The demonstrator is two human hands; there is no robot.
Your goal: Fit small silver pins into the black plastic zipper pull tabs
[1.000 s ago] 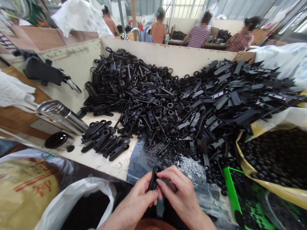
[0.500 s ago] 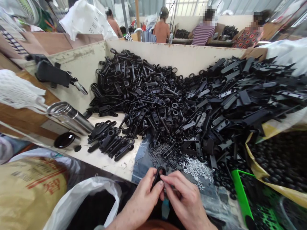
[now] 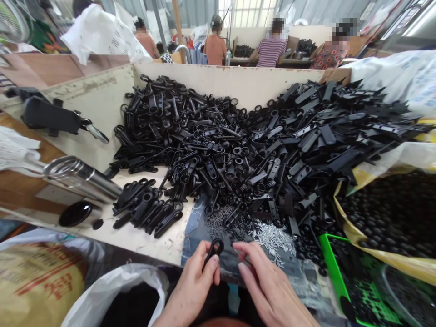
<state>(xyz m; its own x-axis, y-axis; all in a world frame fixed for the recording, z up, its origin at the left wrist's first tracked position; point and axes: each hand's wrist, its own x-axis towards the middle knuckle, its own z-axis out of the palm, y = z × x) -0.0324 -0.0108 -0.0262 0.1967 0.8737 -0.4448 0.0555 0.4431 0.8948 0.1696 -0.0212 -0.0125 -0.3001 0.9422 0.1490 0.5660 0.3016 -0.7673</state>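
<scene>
My left hand pinches a black plastic looped clip upright between thumb and fingers. My right hand is beside it, with its fingers apart and not touching the clip. Just beyond my hands lie a scatter of short silver metal pins and a patch of darker small parts on a denim cloth. A large heap of black plastic clips and strips fills the cream-walled bin. A small group of clips lies apart on the bin floor.
A steel flask and its black cap lie at the left. A yellow-lined bag of black beads and a green tray are at the right. Sacks are at lower left. Several people sit at benches behind the bin.
My hands have separated: the right hand has moved off the clip to the right, and the left hand now holds the clip alone. The view has shifted slightly.
</scene>
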